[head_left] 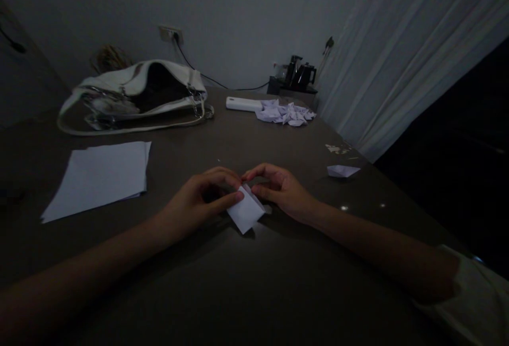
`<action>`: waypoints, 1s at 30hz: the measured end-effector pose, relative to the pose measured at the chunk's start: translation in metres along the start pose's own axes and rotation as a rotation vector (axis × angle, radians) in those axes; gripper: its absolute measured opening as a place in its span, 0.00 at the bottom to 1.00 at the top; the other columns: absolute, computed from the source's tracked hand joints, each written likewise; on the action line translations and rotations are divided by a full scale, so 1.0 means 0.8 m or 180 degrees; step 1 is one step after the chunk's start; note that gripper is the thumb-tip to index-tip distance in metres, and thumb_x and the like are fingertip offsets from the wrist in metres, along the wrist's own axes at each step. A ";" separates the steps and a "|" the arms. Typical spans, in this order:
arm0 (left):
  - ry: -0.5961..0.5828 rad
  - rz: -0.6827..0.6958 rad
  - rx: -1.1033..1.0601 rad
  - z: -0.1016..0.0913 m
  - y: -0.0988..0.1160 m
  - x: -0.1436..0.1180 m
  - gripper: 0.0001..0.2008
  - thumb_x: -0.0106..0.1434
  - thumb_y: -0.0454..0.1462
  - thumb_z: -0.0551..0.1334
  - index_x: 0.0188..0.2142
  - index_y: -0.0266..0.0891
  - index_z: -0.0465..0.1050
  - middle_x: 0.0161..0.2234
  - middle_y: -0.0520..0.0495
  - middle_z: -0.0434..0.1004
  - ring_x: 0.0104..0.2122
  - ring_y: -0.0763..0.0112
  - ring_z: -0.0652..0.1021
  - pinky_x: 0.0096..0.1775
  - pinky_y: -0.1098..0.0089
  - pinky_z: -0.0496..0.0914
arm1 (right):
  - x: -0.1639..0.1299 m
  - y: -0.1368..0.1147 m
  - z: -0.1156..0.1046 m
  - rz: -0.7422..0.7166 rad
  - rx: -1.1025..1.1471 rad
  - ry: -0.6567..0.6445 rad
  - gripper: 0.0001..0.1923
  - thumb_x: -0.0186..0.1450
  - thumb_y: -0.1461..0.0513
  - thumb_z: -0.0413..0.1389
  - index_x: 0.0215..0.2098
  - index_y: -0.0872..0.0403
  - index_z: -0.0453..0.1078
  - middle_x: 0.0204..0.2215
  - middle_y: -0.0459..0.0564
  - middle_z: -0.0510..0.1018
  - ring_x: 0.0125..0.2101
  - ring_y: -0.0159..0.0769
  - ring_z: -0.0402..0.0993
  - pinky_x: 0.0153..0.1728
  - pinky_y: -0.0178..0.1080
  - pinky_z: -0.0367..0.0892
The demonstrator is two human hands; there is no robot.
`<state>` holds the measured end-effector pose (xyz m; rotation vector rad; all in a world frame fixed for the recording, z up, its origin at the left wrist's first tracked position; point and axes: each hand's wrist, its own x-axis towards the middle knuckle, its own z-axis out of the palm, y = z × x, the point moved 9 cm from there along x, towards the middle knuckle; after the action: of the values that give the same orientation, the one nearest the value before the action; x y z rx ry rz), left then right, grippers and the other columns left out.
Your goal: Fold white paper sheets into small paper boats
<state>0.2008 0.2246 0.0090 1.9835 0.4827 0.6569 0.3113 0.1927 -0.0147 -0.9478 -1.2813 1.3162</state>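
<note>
A small piece of folded white paper [246,213] is held just above the table in front of me, one corner pointing toward me. My left hand [202,197] pinches its upper left edge between thumb and fingers. On the other side, my right hand [280,189] grips the upper right edge, where a fold stands slightly apart. The fingertips of both hands meet near the paper's far corner and hide it. To the right lies a folded paper boat [342,171], apart from both hands.
A stack of white sheets [103,176] lies at left, with a white handbag [139,91] behind it. Toward the back are a white oblong object [243,104] and a heap of folded papers [284,113]. Small scraps [338,149] lie near the right edge; a black kettle [305,76] stands beyond.
</note>
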 end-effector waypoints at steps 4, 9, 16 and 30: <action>-0.0123 -0.0204 -0.0158 0.007 -0.004 -0.001 0.08 0.61 0.41 0.62 0.36 0.38 0.74 0.37 0.47 0.78 0.37 0.66 0.78 0.38 0.70 0.72 | -0.001 0.006 -0.001 0.0158 0.0122 0.0063 0.11 0.56 0.64 0.65 0.36 0.54 0.69 0.29 0.42 0.74 0.26 0.25 0.71 0.28 0.30 0.65; -0.0144 -0.0452 -0.0139 0.009 -0.014 -0.004 0.09 0.60 0.42 0.63 0.35 0.38 0.73 0.31 0.48 0.78 0.32 0.68 0.77 0.33 0.72 0.71 | -0.001 0.006 -0.001 0.0183 0.0064 0.0131 0.10 0.56 0.65 0.64 0.35 0.55 0.69 0.28 0.43 0.75 0.27 0.25 0.71 0.28 0.30 0.65; 0.0003 -0.0498 -0.0163 0.004 -0.016 -0.003 0.13 0.58 0.44 0.65 0.38 0.38 0.72 0.32 0.47 0.78 0.31 0.68 0.77 0.30 0.72 0.70 | -0.001 0.004 0.001 0.0215 -0.0096 0.0127 0.13 0.54 0.64 0.65 0.37 0.54 0.68 0.29 0.43 0.74 0.26 0.26 0.70 0.29 0.30 0.65; -0.0136 -0.0551 -0.0134 0.008 -0.014 -0.004 0.13 0.61 0.44 0.62 0.41 0.38 0.73 0.31 0.48 0.78 0.30 0.68 0.77 0.28 0.74 0.69 | -0.008 0.005 0.018 0.0268 -0.0867 -0.0101 0.14 0.58 0.54 0.63 0.28 0.56 0.68 0.22 0.41 0.70 0.21 0.25 0.64 0.22 0.31 0.59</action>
<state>0.2016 0.2236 -0.0043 1.8876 0.6019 0.5114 0.2979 0.1844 -0.0179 -1.1847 -1.4850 1.2446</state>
